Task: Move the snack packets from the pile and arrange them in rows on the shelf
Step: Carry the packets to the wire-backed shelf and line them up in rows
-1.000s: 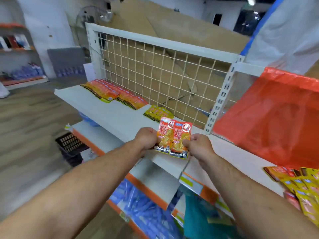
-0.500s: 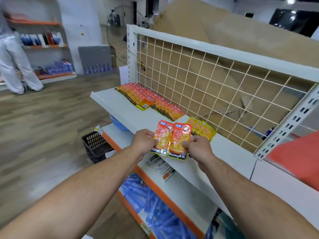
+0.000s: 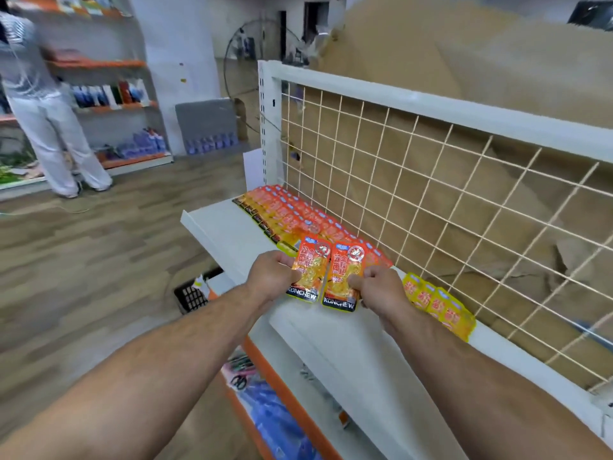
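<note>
Holding glossy orange packets (image 3: 311, 267), seemingly two.

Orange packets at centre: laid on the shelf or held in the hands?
Held: left hand pinches the left packet, right hand the right packet, side by side.

Person in white trousers (image 3: 63, 151) at 10 o'clock, beside wall shelving (image 3: 109, 94) with bottles. Fan (image 3: 252, 58) at 12. Brown cardboard (image 3: 497, 61) at 1. Black basket (image 3: 190, 297) on wood floor (image 3: 83, 260) at 8.

left hand (image 3: 270, 277) | packet (image 3: 308, 272) | right hand (image 3: 379, 288) | second packet (image 3: 343, 280) (both pinched)
</note>
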`<act>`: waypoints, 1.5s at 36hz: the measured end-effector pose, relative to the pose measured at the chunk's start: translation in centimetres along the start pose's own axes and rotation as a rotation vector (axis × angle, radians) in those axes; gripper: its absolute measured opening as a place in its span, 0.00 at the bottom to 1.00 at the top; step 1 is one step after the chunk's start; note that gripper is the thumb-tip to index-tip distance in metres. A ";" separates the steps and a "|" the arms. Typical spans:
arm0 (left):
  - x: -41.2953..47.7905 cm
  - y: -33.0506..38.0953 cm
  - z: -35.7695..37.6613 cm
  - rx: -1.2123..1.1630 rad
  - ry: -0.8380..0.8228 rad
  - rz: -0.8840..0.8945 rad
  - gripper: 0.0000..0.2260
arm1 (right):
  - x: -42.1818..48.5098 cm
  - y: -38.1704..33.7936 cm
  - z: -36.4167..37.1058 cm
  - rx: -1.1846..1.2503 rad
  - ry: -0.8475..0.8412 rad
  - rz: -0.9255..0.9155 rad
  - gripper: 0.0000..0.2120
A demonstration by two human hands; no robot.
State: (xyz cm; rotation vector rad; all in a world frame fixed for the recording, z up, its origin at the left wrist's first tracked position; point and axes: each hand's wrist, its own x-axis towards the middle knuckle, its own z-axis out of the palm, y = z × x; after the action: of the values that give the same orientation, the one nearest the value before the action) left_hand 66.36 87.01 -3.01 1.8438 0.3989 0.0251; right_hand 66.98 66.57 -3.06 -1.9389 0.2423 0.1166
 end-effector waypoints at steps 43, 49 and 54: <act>19.0 5.5 3.2 0.206 -0.618 0.238 0.06 | 5.4 -2.4 4.0 0.104 0.590 0.341 0.12; 18.3 6.5 4.8 0.185 -0.635 0.206 0.06 | 5.4 -1.1 1.9 0.000 0.622 0.433 0.15; 17.9 6.7 5.7 0.193 -0.614 0.192 0.07 | 7.1 -0.7 1.4 -0.043 0.559 0.467 0.15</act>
State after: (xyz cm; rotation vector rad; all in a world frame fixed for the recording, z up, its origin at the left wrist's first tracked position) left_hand 86.15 85.10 -1.82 1.9625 -0.2122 -0.4514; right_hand 74.09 67.32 -4.34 -1.8898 1.0694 -0.1204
